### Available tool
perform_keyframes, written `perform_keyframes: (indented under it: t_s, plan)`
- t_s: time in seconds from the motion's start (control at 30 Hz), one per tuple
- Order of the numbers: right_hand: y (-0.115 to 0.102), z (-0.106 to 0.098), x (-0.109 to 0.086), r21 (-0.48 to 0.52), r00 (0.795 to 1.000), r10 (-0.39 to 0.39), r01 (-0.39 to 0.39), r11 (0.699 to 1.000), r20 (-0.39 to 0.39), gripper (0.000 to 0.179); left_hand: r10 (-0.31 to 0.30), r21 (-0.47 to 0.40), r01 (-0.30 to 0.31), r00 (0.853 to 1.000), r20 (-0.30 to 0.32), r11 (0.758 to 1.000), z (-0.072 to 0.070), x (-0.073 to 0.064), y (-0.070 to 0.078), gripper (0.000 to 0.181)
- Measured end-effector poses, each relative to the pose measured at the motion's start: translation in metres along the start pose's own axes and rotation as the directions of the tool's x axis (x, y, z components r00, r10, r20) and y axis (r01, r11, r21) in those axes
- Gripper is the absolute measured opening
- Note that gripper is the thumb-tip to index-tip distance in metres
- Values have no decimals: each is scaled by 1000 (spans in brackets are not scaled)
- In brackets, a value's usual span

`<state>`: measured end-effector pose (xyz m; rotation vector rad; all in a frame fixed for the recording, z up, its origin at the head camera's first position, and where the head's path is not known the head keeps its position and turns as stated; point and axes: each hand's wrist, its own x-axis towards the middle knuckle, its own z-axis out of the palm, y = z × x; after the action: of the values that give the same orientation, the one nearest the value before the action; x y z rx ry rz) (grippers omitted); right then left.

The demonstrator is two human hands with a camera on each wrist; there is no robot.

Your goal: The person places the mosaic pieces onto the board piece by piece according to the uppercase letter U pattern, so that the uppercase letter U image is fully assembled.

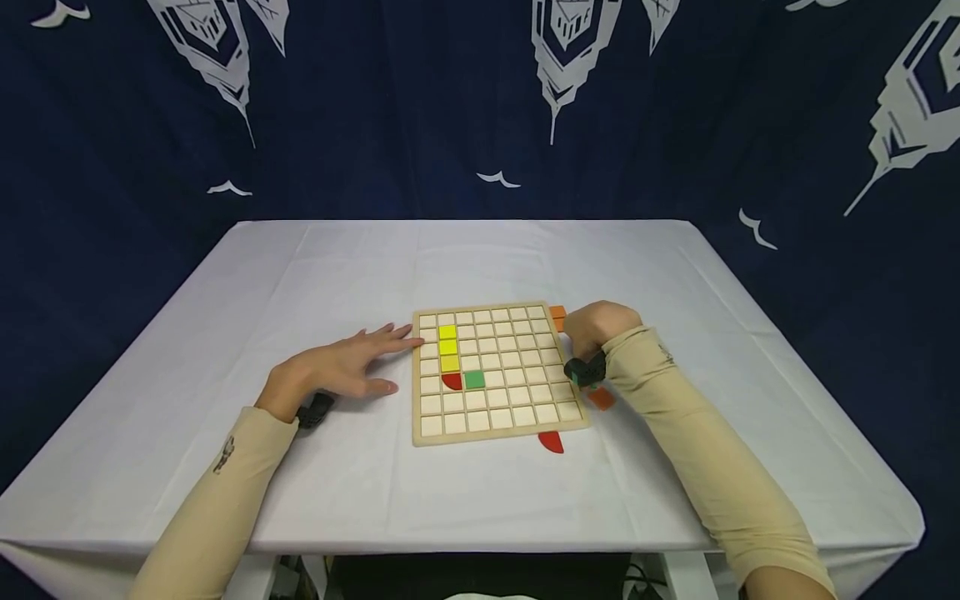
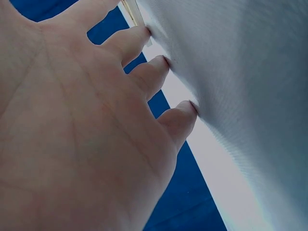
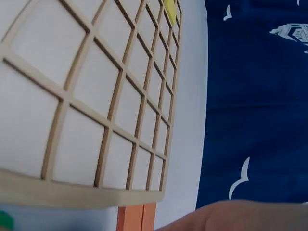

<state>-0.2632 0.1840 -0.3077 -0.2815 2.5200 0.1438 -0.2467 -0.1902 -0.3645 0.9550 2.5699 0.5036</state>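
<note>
A wooden grid board (image 1: 487, 437) lies on the table. Three yellow squares (image 1: 448, 347) sit in one column of its cells, with a red rounded piece (image 1: 452, 381) below them and a green square (image 1: 474, 379) beside that. My left hand (image 1: 337, 362) has its fingers spread, the index fingertip at the board's left edge; its palm (image 2: 82, 130) fills the left wrist view. By the board's right edge, my right hand (image 1: 602, 323) is bent downward next to orange pieces (image 1: 557, 312), also seen as orange pieces (image 3: 137, 217) in the right wrist view. Its fingertips are hidden.
Another orange piece (image 1: 602, 398) lies under my right forearm. A red rounded piece (image 1: 551, 442) is just off the board's near edge. A green piece (image 3: 6, 220) shows at the corner of the right wrist view. White cloth (image 1: 337, 258) covers the table; a dark blue curtain (image 1: 405, 108) hangs behind.
</note>
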Motion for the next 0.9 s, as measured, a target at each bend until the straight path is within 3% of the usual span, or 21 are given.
perform_keyframes:
  t_s: [0.2, 0.57, 0.7, 0.8, 0.9]
  plan:
    - [2, -3, 4, 58, 996, -26, 31, 998, -84, 25, -13, -16, 13, 1000, -3, 1000, 2, -5, -3, 76]
    - [-10, -5, 3, -26, 977, -33, 28, 999, -212, 21, -28, -31, 28, 1000, -7, 999, 3, -12, -7, 77]
    - [-14, -5, -1, -29, 954, -79, 74, 997, -290, 19, -19, -20, 19, 1000, 0, 1000, -1, -7, -4, 77]
    - [-24, -4, -1, -47, 925, -190, 185, 982, -330, 17, -12, -5, 12, 1000, 3, 1000, -4, -5, -3, 76]
    - [-44, 0, 1, -89, 881, -330, 320, 943, -339, 14, -14, 4, 14, 1000, 5, 1000, -6, -6, -2, 76]
